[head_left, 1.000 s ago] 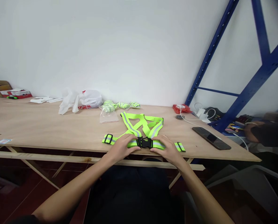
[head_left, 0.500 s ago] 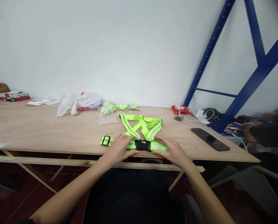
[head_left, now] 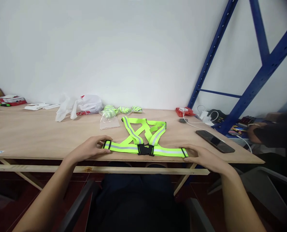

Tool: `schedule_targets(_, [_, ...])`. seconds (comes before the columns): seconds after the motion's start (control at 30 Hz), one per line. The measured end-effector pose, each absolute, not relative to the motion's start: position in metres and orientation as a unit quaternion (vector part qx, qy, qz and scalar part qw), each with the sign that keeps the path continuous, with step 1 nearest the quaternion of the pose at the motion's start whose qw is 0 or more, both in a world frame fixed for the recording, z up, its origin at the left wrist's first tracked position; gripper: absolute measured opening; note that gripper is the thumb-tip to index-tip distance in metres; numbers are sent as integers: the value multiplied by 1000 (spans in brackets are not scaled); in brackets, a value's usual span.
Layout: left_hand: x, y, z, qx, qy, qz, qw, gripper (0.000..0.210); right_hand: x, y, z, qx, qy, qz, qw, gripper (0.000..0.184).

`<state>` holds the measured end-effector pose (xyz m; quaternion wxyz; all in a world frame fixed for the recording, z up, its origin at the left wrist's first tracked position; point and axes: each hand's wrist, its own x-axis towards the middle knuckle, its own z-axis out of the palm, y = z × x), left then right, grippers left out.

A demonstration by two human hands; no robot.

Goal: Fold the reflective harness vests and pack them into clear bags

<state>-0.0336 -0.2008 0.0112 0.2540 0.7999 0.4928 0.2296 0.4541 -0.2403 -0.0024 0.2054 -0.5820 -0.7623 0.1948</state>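
Note:
A neon-yellow reflective vest [head_left: 127,148] of elastic straps with grey stripes lies spread on the table. Its waist belt runs straight along the front edge, with a black buckle [head_left: 145,149] fastened in the middle and the shoulder straps crossing behind. At the belt's left end, my left hand [head_left: 91,149] has its fingers and thumb closed around the strap beside a black slider [head_left: 107,145]. My right hand [head_left: 205,158] takes the right end the same way, thumb at the near edge and fingers at the far edge, by another slider [head_left: 184,152].
Behind the vest are a clear plastic bag [head_left: 109,122], several packed neon bundles [head_left: 124,110] and a white carrier bag [head_left: 90,104]. A phone [head_left: 215,141], white cable and red pouch [head_left: 185,111] lie to the right, near a blue metal frame [head_left: 248,91]. Another person's arm [head_left: 273,129] shows far right.
Both hands have slid outward from beside the buckle to the two ends of the belt. The belt now shows along its whole length. The view has shifted slightly.

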Motion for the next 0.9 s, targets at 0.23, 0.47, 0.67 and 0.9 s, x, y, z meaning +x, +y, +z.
schedule_targets(0.23, [-29,-190,-2,778,479,328,240,54,455,-230,-10,-562,-691,234,391,56])
schedule_targets(0.47, [-15,-184,-8,738,496,389,242,53,461,-212,-29,-479,-575,319,582,46])
schedule_targets(0.67, [-10,-185,-7,722,497,409,255,54,463,-211,-29,-475,-567,317,594,40])
schedule_targets(0.9, [-14,-183,-7,715,496,417,263,56,466,-213,-25,-508,-582,302,559,51])
